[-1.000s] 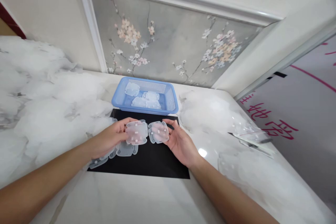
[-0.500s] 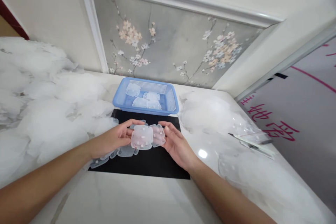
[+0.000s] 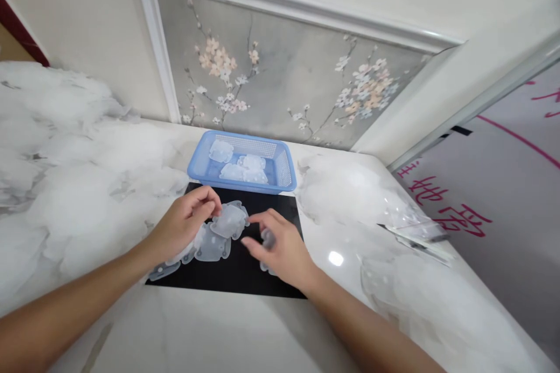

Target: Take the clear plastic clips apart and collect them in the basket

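Note:
On the black mat (image 3: 245, 274) lies a loose row of thin, translucent plastic pieces (image 3: 213, 247) with scalloped edges and small round dots. My left hand (image 3: 190, 214) is at the row's upper left, its fingers curled against the thumb beside a frosted plastic piece (image 3: 230, 221); whether anything is pinched in them is hidden. My right hand (image 3: 284, 247) hovers over the mat's right side, thumb and index finger apart. Its index fingertip is close to the frosted piece's right edge. Another translucent piece (image 3: 268, 238) shows partly behind the right hand.
Behind the mat stands a blue plastic basket (image 3: 238, 186) holding several similar pieces. Heaps of translucent pieces (image 3: 100, 186) cover the left of the marbled counter; a smaller heap (image 3: 339, 186) lies right of the basket. A clear plastic packet (image 3: 413, 239) lies farther right.
The two pieces held up between both hands have been let go by the right hand. My hands have moved apart, and a piece now lies on the mat near the right hand.

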`<state>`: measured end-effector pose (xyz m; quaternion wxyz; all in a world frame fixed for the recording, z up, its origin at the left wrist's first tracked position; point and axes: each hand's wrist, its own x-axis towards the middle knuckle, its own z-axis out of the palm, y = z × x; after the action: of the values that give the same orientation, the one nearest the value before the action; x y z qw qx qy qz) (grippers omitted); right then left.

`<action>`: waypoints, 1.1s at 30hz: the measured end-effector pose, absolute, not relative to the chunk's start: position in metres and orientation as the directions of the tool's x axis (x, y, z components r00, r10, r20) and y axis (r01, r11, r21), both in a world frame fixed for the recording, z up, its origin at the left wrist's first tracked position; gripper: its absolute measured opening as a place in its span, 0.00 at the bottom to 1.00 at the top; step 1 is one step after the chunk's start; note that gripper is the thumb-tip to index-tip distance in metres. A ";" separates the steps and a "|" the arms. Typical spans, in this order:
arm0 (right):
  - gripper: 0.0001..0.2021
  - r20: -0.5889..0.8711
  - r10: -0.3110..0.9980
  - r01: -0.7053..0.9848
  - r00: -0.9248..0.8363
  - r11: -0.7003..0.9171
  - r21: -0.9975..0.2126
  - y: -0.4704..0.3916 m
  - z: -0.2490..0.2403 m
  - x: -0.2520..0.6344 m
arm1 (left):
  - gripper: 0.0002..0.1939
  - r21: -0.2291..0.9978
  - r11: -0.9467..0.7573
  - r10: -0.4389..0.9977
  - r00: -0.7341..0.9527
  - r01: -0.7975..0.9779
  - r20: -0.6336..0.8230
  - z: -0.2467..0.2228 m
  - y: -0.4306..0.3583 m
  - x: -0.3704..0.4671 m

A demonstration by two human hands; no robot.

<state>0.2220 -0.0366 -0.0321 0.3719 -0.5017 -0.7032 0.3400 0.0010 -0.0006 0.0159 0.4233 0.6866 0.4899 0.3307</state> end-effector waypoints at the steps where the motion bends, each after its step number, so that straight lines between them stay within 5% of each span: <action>1: 0.15 0.206 0.939 0.528 -0.274 0.326 -0.784 -0.037 -0.034 0.219 | 0.11 0.882 -0.167 0.955 0.294 0.441 0.034 0.016 0.001 0.000; 4: 0.13 0.250 0.880 0.581 -0.403 0.458 -0.673 -0.036 -0.040 0.213 | 0.14 0.846 -0.160 0.961 0.274 0.508 0.018 0.013 0.006 0.001; 10: 0.10 0.287 0.904 0.422 -0.317 0.406 -0.811 -0.035 -0.041 0.219 | 0.13 0.814 -0.192 0.937 0.348 0.549 -0.014 -0.004 0.006 0.001; 17: 0.08 0.304 0.888 0.452 -0.346 0.442 -0.775 -0.031 -0.046 0.217 | 0.20 0.798 -0.165 0.922 0.378 0.580 -0.084 -0.005 0.004 0.003; 21: 0.06 0.280 0.938 0.410 -0.202 0.341 -0.846 -0.035 -0.039 0.220 | 0.18 0.833 -0.135 0.929 0.361 0.536 -0.082 -0.004 0.007 0.004; 27: 0.10 0.071 0.995 0.091 0.067 0.064 -0.994 -0.034 -0.033 0.221 | 0.23 0.860 -0.100 0.931 0.353 0.501 -0.098 -0.011 0.012 0.002; 33: 0.16 -0.184 0.982 -0.123 -0.051 -0.189 -0.974 -0.029 -0.040 0.228 | 0.22 0.876 -0.091 0.923 0.370 0.474 -0.104 -0.009 0.009 0.004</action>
<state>0.2284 -0.0291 -0.0404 0.4717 -0.5021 -0.4277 0.5852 0.0038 0.0094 -0.0095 0.4492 0.6951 0.5027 0.2498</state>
